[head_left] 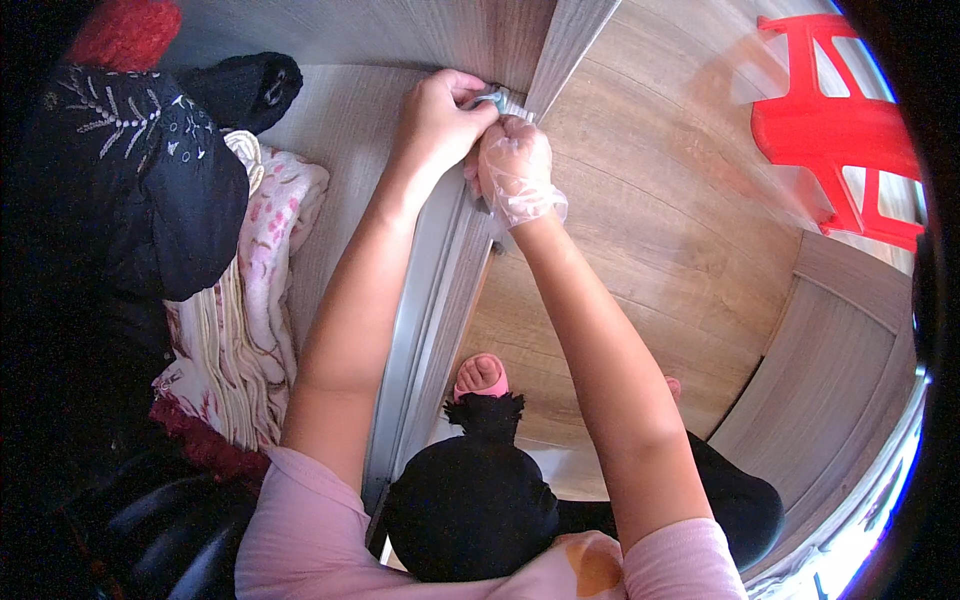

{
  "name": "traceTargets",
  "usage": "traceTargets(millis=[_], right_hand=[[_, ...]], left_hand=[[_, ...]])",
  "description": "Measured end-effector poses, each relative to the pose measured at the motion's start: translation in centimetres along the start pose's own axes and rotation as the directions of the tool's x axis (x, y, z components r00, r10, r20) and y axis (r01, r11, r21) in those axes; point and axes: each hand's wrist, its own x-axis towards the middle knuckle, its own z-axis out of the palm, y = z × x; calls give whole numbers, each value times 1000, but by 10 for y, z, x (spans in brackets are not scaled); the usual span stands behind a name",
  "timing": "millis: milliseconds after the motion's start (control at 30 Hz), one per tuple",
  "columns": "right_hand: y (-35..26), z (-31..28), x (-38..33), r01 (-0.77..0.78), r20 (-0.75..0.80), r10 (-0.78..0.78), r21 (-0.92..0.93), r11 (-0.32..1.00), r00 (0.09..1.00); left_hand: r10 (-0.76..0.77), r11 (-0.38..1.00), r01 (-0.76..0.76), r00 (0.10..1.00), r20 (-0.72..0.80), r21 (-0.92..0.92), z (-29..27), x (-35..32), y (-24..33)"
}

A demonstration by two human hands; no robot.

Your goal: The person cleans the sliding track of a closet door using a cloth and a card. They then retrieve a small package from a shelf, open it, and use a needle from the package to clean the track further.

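Both arms reach ahead to the far end of a wooden cabinet's bottom edge. There, my left hand (445, 118), bare, pinches a small blue-green piece (493, 100) that looks soft; its exact kind cannot be made out. Close against it on the right is my right hand (516, 165), closed and wearing a thin clear plastic glove (530, 205) that bunches at the wrist. Whatever its curled fingers hold is hidden. Beneath the hands, a pale metal sliding-door track (410, 330) runs along the cabinet's edge, next to an upright wooden panel (572, 50).
Folded blankets (285, 200) and a dark embroidered garment (190, 210) pile up on the cabinet floor at left. On the wooden floor (640, 200) at far right stands a red plastic stool (825, 130). A wooden drawer front (840, 340) is at lower right. My knees and a pink slipper (497, 385) are below.
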Motion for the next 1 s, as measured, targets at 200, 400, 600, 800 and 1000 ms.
traceTargets(millis=[200,400,600,800,1000], right_hand=[[-52,-16,-2,-330,190,287,261,907,939],[2,3,12,33,-83,-31,21,999,996],[-9,-3,1,-10,17,11,-44,999,1000],[-2,5,15,-54,-51,53,-12,998,997],[-21,-7,1,-81,33,81,1,997,996]], left_hand=[[-109,985,105,994,23,139,-6,4,18],[2,998,3,997,-81,60,5,0,11],[-18,997,22,998,-53,79,-4,-7,11],[-103,989,102,995,7,109,-3,3,20],[-58,996,59,998,-10,70,-2,3,8]])
